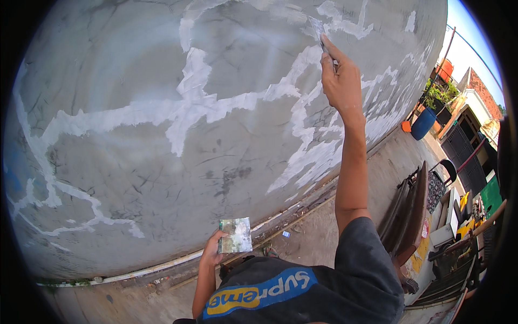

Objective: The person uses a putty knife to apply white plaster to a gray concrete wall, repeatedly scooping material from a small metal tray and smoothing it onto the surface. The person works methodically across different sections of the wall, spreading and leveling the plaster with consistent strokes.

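Observation:
My right hand (343, 86), its arm stretched up, is closed around a putty knife (317, 26). The blade lies at the grey wall (140, 178), by the upper end of a streak of white filler (280, 89). Low beside the wall, my left hand (211, 250) grips a small square board (235, 236) by its left edge. White and greenish smears cover the board's face; the fingers behind it are hidden. More white filler (194, 75) branches over the wall in irregular bands.
A white pipe (178, 263) runs along the wall's foot. Dark brown wooden furniture (402, 213) and a patterned chair (435, 190) stand at right amid assorted clutter. Farther back are a blue barrel (423, 123), green plants (440, 94) and a dark gate (464, 156).

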`<state>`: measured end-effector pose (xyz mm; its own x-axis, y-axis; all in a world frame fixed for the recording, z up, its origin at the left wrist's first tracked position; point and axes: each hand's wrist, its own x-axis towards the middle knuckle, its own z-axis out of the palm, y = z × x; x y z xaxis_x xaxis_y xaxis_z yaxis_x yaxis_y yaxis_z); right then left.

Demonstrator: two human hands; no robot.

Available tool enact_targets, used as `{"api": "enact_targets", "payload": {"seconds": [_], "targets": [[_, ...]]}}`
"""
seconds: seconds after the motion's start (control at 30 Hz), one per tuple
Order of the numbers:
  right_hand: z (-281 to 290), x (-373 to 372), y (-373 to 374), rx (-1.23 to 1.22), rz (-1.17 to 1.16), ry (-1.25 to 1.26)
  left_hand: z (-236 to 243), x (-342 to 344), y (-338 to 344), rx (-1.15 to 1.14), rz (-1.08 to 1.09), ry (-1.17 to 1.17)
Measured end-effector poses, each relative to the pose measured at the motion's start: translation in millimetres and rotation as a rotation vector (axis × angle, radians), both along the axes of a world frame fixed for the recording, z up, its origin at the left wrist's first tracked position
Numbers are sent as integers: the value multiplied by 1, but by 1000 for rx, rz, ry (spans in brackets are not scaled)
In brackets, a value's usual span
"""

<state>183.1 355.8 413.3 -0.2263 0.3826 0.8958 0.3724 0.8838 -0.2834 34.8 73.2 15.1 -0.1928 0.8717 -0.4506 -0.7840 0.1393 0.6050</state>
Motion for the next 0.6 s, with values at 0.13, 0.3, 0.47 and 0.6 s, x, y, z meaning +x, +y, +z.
{"api": "enact_targets", "payload": {"seconds": [0.13, 0.3, 0.47, 0.6], "targets": [[-2, -18, -9, -163, -16, -31, 3, -1, 2, 42, -52, -32], [-29, -5, -18, -218, 126, -90, 11, -2, -5, 10, -28, -25], [-8, -5, -10, -140, 157, 91, 15, -8, -14, -42, -54, 71], [8, -21, -15, -130, 60, 58, 23, -5, -18, 32, -21, 22]]}}
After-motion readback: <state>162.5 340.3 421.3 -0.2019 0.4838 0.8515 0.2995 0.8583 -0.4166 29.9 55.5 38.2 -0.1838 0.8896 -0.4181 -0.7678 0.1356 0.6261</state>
